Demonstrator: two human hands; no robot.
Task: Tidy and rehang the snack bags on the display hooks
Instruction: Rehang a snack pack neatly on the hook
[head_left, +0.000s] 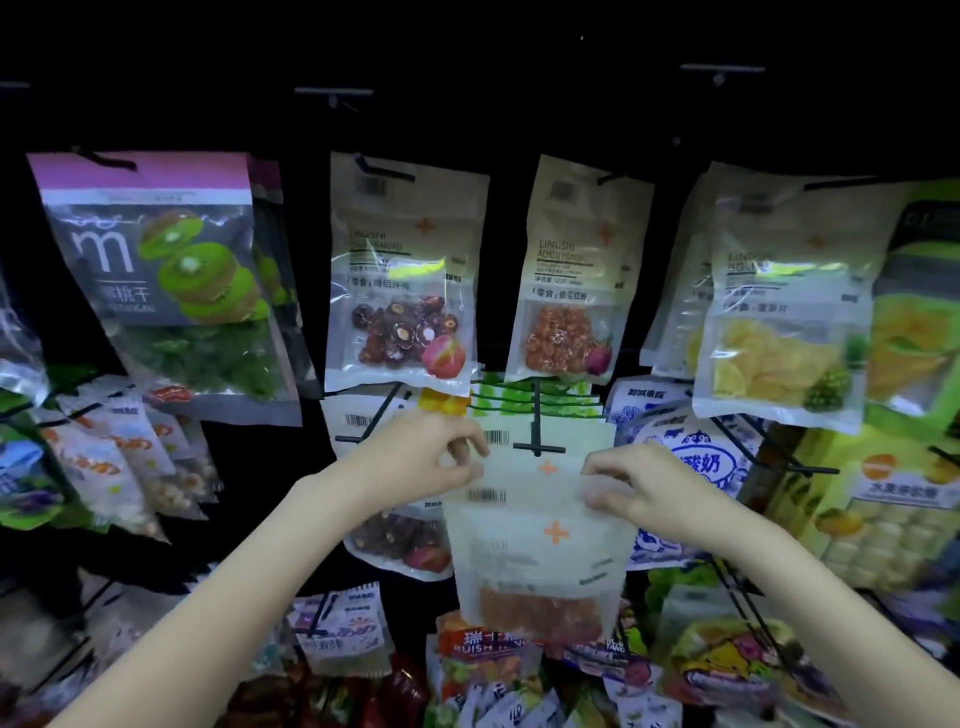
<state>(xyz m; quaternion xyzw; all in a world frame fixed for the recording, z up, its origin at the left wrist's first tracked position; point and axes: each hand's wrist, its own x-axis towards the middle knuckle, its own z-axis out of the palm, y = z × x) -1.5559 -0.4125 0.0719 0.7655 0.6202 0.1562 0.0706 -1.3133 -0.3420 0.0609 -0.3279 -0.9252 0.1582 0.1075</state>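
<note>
Pinching the pale snack bag (540, 545) by its top corners — left hand (431, 457) and right hand (639, 488) both gripping — holding it spread just below the black hook (537, 441), probably lining up its hole for rehanging.

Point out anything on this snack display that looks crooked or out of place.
The kiwi bag at upper left hangs tilted, its bottom swung to the right, unlike the straighter cream bags beside it. At the centre, both the left hand and right hand hold a pale bag just below the black hook; it is blurred.
</note>
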